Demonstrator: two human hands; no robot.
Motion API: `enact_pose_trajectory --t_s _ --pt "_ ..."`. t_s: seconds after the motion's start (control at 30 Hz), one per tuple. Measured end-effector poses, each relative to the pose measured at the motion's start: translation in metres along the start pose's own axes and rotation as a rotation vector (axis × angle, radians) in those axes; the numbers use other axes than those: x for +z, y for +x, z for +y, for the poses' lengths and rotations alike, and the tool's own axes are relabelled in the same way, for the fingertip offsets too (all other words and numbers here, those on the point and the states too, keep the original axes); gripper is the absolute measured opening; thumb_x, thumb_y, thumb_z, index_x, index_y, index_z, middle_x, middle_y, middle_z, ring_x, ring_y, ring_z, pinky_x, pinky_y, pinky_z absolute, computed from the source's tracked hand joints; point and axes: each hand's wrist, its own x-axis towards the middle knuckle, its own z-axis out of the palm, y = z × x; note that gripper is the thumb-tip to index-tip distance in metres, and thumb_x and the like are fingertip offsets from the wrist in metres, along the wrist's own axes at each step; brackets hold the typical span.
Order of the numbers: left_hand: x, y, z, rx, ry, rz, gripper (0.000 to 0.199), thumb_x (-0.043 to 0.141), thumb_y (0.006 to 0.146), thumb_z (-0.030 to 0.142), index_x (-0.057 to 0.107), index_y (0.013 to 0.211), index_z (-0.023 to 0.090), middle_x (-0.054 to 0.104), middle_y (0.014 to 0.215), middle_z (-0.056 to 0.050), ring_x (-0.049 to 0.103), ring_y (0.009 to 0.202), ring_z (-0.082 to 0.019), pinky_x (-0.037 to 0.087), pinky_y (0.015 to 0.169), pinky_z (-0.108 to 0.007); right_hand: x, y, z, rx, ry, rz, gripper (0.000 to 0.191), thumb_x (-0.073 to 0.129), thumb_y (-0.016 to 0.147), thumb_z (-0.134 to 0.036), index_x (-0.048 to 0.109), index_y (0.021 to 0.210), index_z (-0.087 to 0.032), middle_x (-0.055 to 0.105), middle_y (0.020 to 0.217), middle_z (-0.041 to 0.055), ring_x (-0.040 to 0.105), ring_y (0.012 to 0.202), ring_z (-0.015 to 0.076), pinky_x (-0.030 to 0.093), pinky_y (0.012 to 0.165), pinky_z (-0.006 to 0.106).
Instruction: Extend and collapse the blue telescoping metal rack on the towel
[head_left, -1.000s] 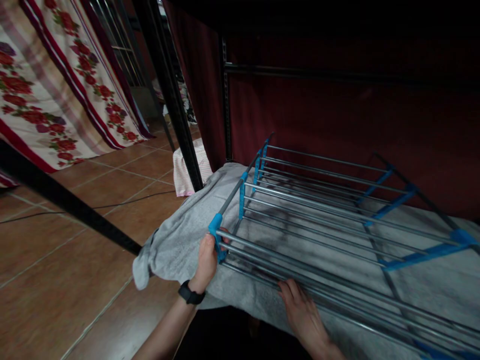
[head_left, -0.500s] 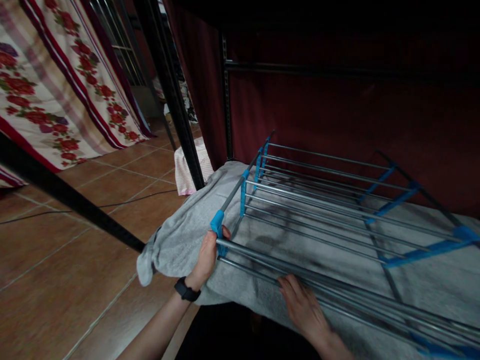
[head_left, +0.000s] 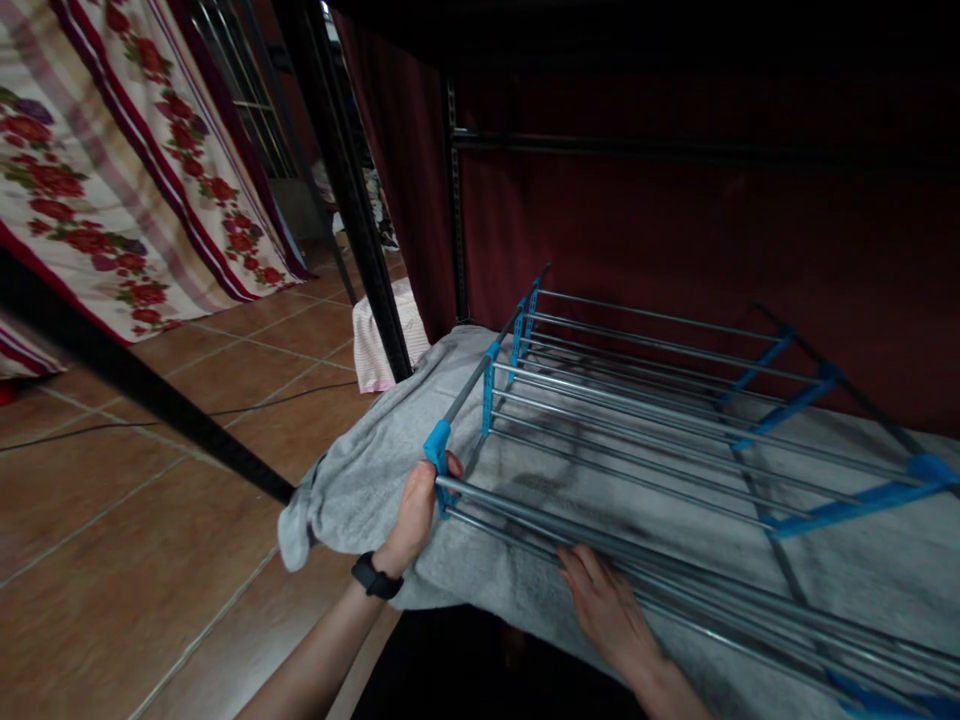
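Observation:
A metal drying rack [head_left: 645, 400] with blue plastic joints lies on a grey blanket [head_left: 367, 490]. My left hand [head_left: 415, 510], with a black band on its wrist, is closed around the blue joint at the rack's near left corner; its fingertips show behind the joint. Farther right, my right hand [head_left: 604, 600] has its fingers over the front metal tubes, gripping them near their middle. Its thumb and the underside of the fingers are hidden. Several tubes run close together along this front side, while the rest of the rack stretches back and to the right.
Black metal frame posts [head_left: 360, 200] and a slanting black rail [head_left: 150, 390] stand at the left. A dark red curtain [head_left: 637, 230] hangs behind the rack. The tiled floor [head_left: 112, 540] carries a black cable [head_left: 255, 405]. A flowered curtain [head_left: 127, 180] hangs at the far left.
The view has shifted very slightly. Both hands keep the same places on the rack, and the rack lies as it did.

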Motion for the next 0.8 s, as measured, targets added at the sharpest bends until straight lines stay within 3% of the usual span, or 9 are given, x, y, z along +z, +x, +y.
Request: enact_pose_trajectory --t_s 0.3,0.43,0.57,0.67,0.8 --pt "-0.002 0.000 -0.001 0.018 -0.113 -0.030 0.060 0.039 0.091 0.070 0.069 0.083 0.019 0.063 0.079 -0.008 0.056 0.077 -0.021 0.041 0.063 -0.032 0.005 0.003 0.000 0.032 -0.010 -0.088 0.034 0.039 0.101 -0.013 0.059 0.127 -0.022 0.068 0.114 0.0066 0.068 0.093 0.0181 0.054 0.080 0.033" --pt "0.002 0.000 0.007 0.035 -0.126 -0.028 0.060 0.041 0.091 0.071 0.068 0.083 0.018 0.063 0.080 -0.007 0.054 0.073 -0.019 0.042 0.062 -0.030 0.006 0.003 0.000 0.038 -0.017 -0.085 0.034 0.039 0.102 -0.013 0.058 0.128 -0.022 0.068 0.117 0.0065 0.068 0.095 0.0178 0.053 0.082 0.032" --pt "0.004 0.002 0.011 -0.003 -0.274 -0.055 0.065 0.037 0.090 0.075 0.068 0.086 0.017 0.064 0.080 -0.007 0.056 0.074 -0.019 0.047 0.068 -0.031 0.007 0.002 0.000 0.041 -0.016 -0.078 0.033 0.041 0.102 -0.015 0.057 0.129 -0.023 0.068 0.115 0.0053 0.068 0.096 0.0179 0.053 0.082 0.033" --pt "0.002 0.000 -0.002 -0.111 -0.369 0.050 0.068 0.039 0.087 0.078 0.069 0.089 0.017 0.067 0.083 -0.007 0.061 0.080 -0.021 0.049 0.074 -0.032 0.011 0.002 -0.001 0.043 -0.032 -0.082 0.033 0.040 0.102 -0.014 0.058 0.128 -0.023 0.069 0.112 0.0050 0.068 0.092 0.0170 0.053 0.081 0.032" --pt "0.000 -0.007 -0.037 -0.250 -0.328 0.164 0.064 0.049 0.084 0.076 0.070 0.089 0.017 0.070 0.083 -0.007 0.064 0.087 -0.024 0.050 0.076 -0.034 0.016 0.001 -0.002 0.038 -0.032 -0.075 0.032 0.041 0.101 -0.015 0.059 0.127 -0.023 0.069 0.111 0.0049 0.068 0.091 0.0170 0.053 0.083 0.033"
